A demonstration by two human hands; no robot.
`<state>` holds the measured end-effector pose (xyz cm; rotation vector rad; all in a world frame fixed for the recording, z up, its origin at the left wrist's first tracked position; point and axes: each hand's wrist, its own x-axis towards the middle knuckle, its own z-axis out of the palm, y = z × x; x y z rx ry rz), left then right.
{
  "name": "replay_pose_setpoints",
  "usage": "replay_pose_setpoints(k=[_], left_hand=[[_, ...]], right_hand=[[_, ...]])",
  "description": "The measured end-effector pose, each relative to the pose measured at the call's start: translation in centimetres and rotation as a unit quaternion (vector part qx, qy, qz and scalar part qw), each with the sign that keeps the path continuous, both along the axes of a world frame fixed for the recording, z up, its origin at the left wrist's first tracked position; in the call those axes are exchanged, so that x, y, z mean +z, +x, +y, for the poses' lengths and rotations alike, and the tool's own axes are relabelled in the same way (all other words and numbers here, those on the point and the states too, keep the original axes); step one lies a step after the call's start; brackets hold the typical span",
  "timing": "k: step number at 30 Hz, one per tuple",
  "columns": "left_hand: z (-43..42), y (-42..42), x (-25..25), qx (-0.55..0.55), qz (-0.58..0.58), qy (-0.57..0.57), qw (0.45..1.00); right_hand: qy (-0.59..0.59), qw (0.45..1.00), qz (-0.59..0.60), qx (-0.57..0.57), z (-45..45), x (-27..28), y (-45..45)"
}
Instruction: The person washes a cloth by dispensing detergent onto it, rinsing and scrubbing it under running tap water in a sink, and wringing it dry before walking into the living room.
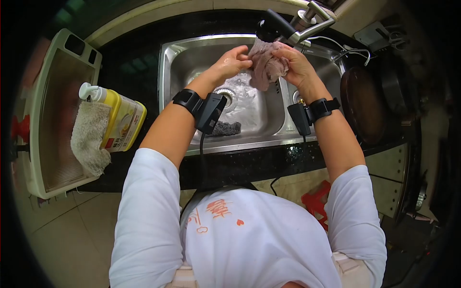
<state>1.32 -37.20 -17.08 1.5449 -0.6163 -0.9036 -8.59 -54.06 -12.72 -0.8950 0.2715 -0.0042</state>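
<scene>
A wet, pinkish cloth hangs crumpled under the black spout of the faucet. My right hand grips it from the right side, fingers closed on its folds. On the other side, my left hand has its fingers stretched and apart, with the tips close beside the cloth; whether they touch it I cannot tell. Below them is the larger basin of the steel sink, its drain wet. A dark grey rag or scrubber lies at the basin's near side, partly hidden by my left wrist's device.
Left of the sink stands a yellow detergent jug with a white pump, a pale towel draped over it. A dish rack is farther left. To the right lean a round brown board and dark pans. A red stool is below.
</scene>
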Motion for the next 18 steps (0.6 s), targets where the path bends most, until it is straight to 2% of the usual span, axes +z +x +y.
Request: replay_pose_setpoints(k=[1,2,4,6,8,10,13,15,18], left_hand=[[-0.7,1.4,-1.8,-0.079,-0.001,-0.065,0.995],[-0.6,1.6,-1.8,-0.079,-0.007,-0.068,0.994],[-0.1,1.9,-1.5,-0.042,-0.043,0.001,0.998],[0.6,2.0,-0.9,-0.044,-0.015,-0.012,0.999],[1.1,2.3,-0.3,0.034,0.026,0.011,0.999],[1.3,2.5,0.0,0.052,-0.008,0.002,0.999],[1.3,3.2,0.2,0.095,-0.028,-0.055,0.994],[1.4,3.9,0.4,0.108,0.068,-0.118,0.985],[2.3,4.7,2.1,0.122,0.113,-0.14,0.976]], right_hand=[[-0.062,0.998,0.012,-0.001,-0.7,-0.6,0.3],[-0.124,0.992,0.023,-0.003,-1.2,-0.9,0.6],[-0.145,0.989,0.029,0.002,-1.6,-1.2,0.8],[-0.198,0.98,0.017,-0.017,-1.5,-1.6,0.7],[-0.229,0.973,0.003,-0.038,-1.9,-2.1,0.8],[-0.285,0.954,0.076,-0.056,-2.3,-2.3,1.1],[-0.271,0.954,0.088,-0.099,-2.0,-1.8,1.5],[-0.22,0.962,0.104,-0.126,-1.2,-0.4,1.4],[-0.239,0.961,0.088,-0.109,-0.7,0.1,1.3]])
